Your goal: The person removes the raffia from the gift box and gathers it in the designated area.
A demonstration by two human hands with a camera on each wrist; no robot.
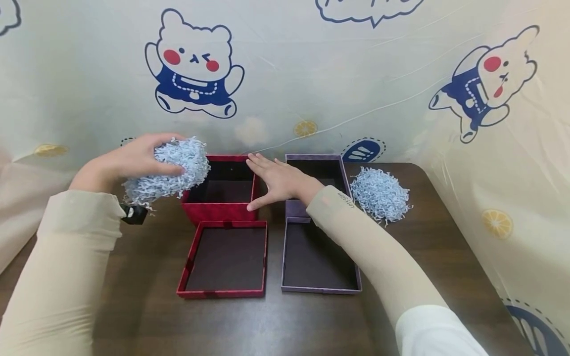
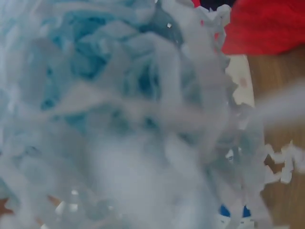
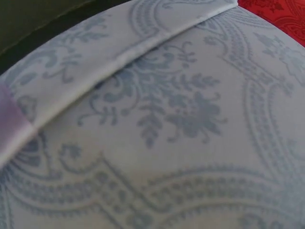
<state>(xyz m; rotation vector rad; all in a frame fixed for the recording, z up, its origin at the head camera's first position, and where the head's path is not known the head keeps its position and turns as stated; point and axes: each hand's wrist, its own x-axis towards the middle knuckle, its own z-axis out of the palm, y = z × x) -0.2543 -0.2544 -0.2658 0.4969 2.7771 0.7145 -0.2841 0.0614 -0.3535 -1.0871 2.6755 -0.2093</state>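
My left hand (image 1: 129, 158) grips a fluffy clump of pale blue shredded paper (image 1: 189, 163) at the left edge of the red box (image 1: 220, 212). In the left wrist view this shredded paper (image 2: 109, 86) fills most of the picture, with the red box (image 2: 267, 24) at upper right. My right hand (image 1: 282, 180) has its fingers spread and its fingertips at the red box's right rim; whether they press on it is unclear. Up close in the right wrist view is the patterned side of the purple box (image 3: 181, 105). The visible inside of the red box is dark.
Partly behind my right arm stands the purple box (image 1: 311, 157). A red lid (image 1: 227, 259) and a purple lid (image 1: 318, 262) lie in front, hollow side up. Another blue shredded paper pile (image 1: 380, 195) lies to the right on the wooden table (image 1: 222, 326). A printed curtain (image 1: 285, 74) hangs behind.
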